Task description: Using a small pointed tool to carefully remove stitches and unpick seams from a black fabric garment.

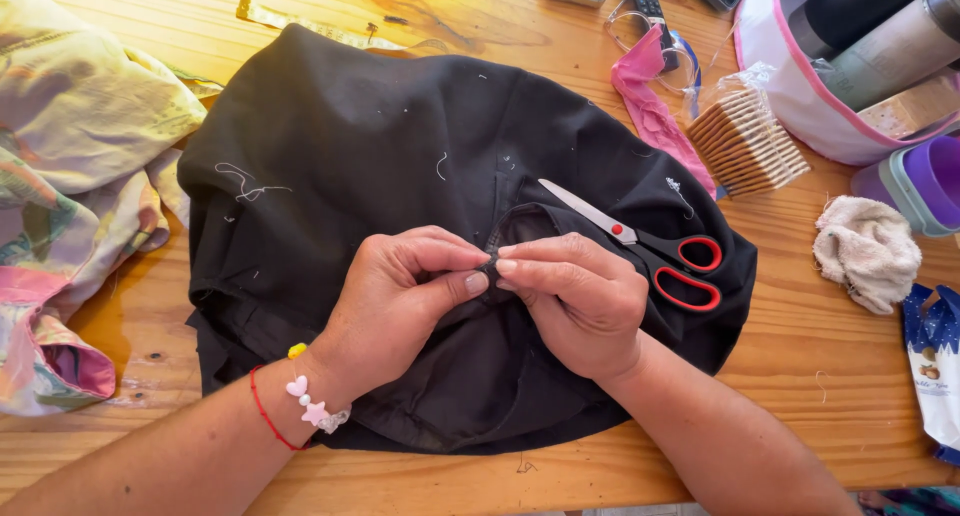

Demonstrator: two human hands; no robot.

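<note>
A black garment (360, 146) lies spread over the wooden table (800, 376), dotted with loose bits of thread. My left hand (400, 296) and my right hand (580, 296) meet at its middle, both pinching the same small fold of black fabric (490, 264) between thumb and fingertips. A red cord and a bead bracelet with heart shapes sit on my left wrist. Scissors (650, 248) with red handles lie shut on the garment just right of my right hand, blades pointing up-left.
Floral yellow and pink cloth (70, 176) is heaped at the left. A pink fabric strip (650, 106), a bagged stack of crackers (745, 141), a pink-trimmed bag (800, 96) with flasks, a purple container (915, 181), a crumpled towel (865, 251) and a measuring tape (300, 24) surround the garment.
</note>
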